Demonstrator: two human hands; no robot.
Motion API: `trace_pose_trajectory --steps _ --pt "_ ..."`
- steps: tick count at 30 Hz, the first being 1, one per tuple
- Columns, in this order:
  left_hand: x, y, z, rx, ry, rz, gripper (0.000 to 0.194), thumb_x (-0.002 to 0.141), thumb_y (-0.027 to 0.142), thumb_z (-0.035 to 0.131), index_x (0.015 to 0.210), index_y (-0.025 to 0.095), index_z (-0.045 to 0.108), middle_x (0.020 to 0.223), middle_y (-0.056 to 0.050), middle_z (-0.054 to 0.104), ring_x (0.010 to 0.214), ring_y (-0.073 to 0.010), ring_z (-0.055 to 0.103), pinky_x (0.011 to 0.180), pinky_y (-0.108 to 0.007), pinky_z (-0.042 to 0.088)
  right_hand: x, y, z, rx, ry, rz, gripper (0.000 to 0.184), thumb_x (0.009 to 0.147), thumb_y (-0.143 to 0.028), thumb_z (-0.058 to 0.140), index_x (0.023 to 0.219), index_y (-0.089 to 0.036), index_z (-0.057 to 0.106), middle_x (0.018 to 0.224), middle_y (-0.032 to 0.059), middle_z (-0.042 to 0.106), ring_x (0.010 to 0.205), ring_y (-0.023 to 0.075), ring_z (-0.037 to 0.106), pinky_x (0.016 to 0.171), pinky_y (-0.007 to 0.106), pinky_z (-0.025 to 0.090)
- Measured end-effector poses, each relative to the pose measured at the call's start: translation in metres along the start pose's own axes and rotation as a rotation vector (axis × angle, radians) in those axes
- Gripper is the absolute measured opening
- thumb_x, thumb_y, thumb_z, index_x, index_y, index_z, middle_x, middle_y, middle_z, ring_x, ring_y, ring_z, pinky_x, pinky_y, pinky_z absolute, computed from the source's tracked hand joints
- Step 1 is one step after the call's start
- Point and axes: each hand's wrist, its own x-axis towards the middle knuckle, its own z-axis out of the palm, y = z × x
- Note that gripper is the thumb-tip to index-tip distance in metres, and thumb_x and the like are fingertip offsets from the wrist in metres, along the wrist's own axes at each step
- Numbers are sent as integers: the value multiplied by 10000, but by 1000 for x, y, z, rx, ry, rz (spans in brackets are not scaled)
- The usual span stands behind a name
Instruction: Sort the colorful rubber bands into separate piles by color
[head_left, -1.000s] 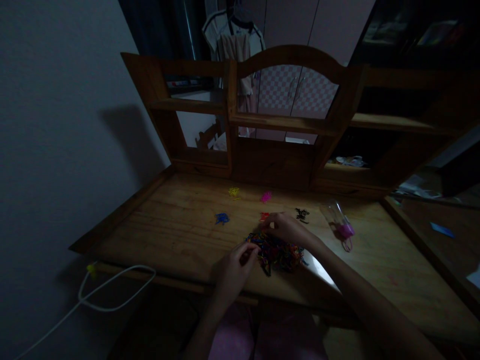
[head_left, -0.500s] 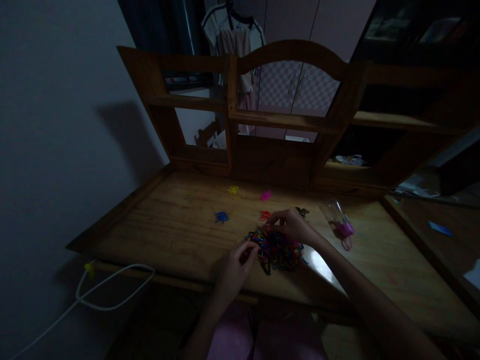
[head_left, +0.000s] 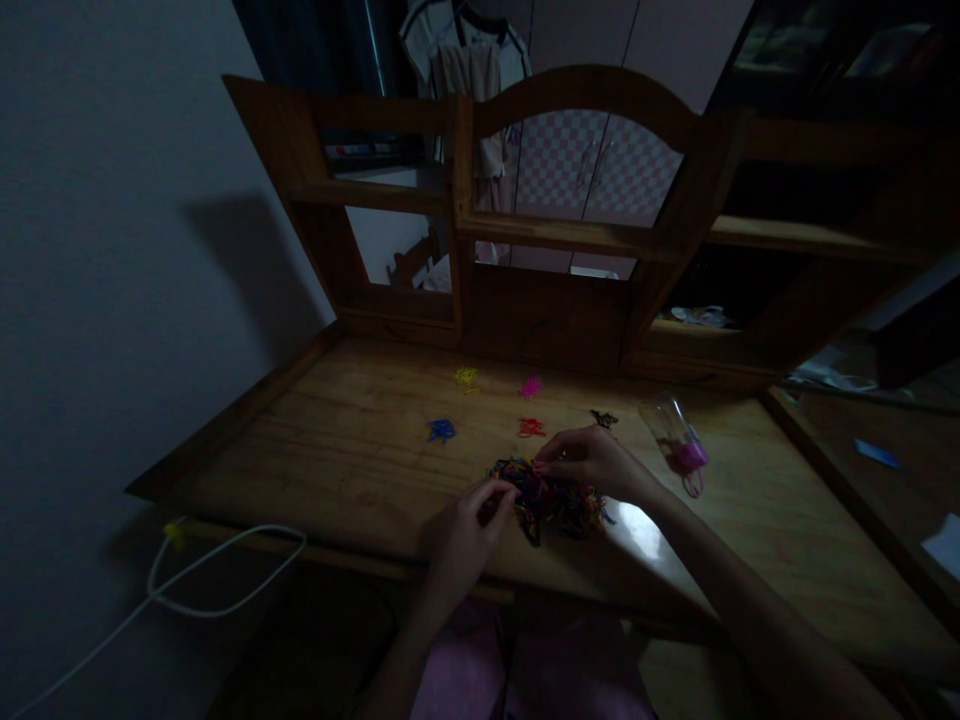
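Observation:
A mixed pile of small colourful elastic bands (head_left: pixel 566 510) lies near the front of the wooden desk. At its left edge my left hand (head_left: pixel 471 520) has thumb and forefinger pinched together; what is between them is too small to make out. My right hand (head_left: pixel 592 460) reaches over the pile's back edge, fingertips pinched down at the bands, and their contents are unclear. Behind the hands lie small sorted heaps: blue bands (head_left: pixel 441 430), yellow bands (head_left: pixel 466 377), pink bands (head_left: pixel 531 387), red bands (head_left: pixel 532 427) and black bands (head_left: pixel 604 419).
A clear bottle with a pink lid (head_left: pixel 690 455) lies on its side at the right. Wooden shelving (head_left: pixel 555 235) rises along the desk's back. A white cable (head_left: pixel 225 610) loops by the front left edge. A blue card-like item (head_left: pixel 876 453) lies far right.
My right hand has drawn back slightly from beside the red heap to the mixed pile, so the red and black heaps show more. My left hand stays at the pile's left edge.

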Motion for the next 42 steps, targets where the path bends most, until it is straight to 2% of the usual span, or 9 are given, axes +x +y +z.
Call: trace_pose_trajectory --steps 4,11,18,23,29,32,36,38,42 --pt "0 1 -1 8 20 4 202 909 361 526 917 236 684 832 -3 714 746 -153 660 605 -194 470 -3 1 4 92 15 28 195 793 -361 713 888 -193 745 847 54 728 758 186 661 668 286 509" --pt "4 -3 6 -89 57 -19 267 831 410 642 1013 221 691 799 -9 675 709 -147 637 642 -214 500 -3 -5 28 210 94 60 287 751 -435 742 861 -170 731 780 48 718 647 156 630 565 247 479" --pt "8 -10 9 -78 85 92 181 856 348 618 830 186 692 797 -24 645 715 -146 621 639 -221 486 -2 -14 47 367 93 72 280 716 -402 770 850 -162 716 797 38 721 694 154 654 627 247 507" --pt "6 -7 7 -59 95 82 199 855 371 617 823 188 689 789 -19 643 714 -151 628 642 -226 486 -4 -14 40 350 121 92 287 736 -416 747 873 -165 715 828 50 727 714 170 664 632 262 513" --pt "7 -1 1 -81 52 16 244 842 420 621 836 187 690 835 -31 685 748 -164 646 667 -234 494 -20 -6 19 301 279 124 275 731 -403 753 856 -161 718 875 72 726 787 195 669 701 289 518" --pt "25 9 -6 34 25 95 217 848 395 623 834 189 689 830 -33 674 743 -164 634 663 -240 484 -35 -1 11 331 320 178 265 731 -395 753 861 -166 721 890 82 726 797 202 671 712 304 523" --pt "73 26 -10 374 -46 316 144 870 296 603 851 185 692 865 -41 655 743 -159 607 691 -250 455 -52 4 8 350 361 224 285 716 -405 762 860 -162 724 896 92 725 800 209 671 710 315 529" --pt "98 31 -7 517 -60 344 125 858 268 615 846 172 694 869 -54 650 784 -174 608 716 -260 452 -56 5 8 357 379 224 279 714 -400 764 859 -165 724 916 94 726 806 211 673 702 313 530" --pt "126 30 -2 564 -62 355 96 815 248 657 849 170 700 840 -50 648 791 -189 605 731 -271 451 -60 3 7 371 406 219 267 716 -398 761 850 -170 722 900 83 727 782 203 668 671 302 524"
